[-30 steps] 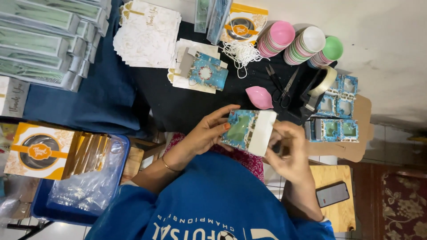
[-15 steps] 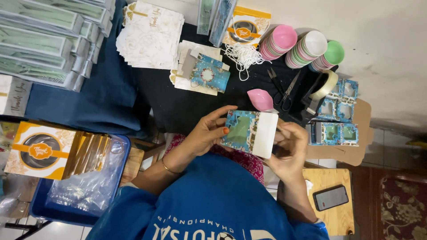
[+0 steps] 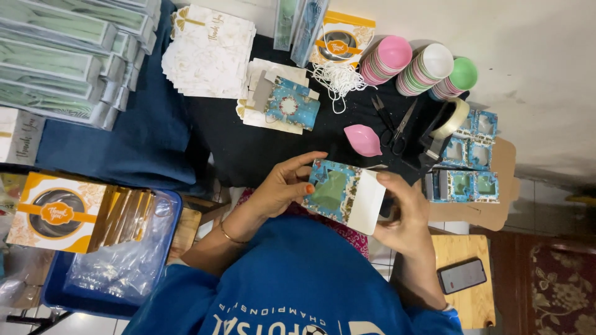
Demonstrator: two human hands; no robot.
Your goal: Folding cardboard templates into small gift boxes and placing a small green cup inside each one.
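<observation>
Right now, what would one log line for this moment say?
left hand: grips blue patterned box | right hand: grips its white end | scissors, pink dish: on black cloth beyond

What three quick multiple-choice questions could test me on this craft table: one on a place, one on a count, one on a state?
1. Where do the scissors lie?
A. On the phone
B. Right of the pink dish
C. In the blue tub

2. How many bowl stacks stand at the top?
A. Three
B. One
C. Five

3. How is the blue box held?
A. It lies flat on the table
B. By the left hand only
C. Between the left hand and the right hand

Answers: 1 B, the scissors sit just right of the dish on the black cloth; 2 A, three stacks stand side by side; 3 C, fingers of both hands grip its ends.
</observation>
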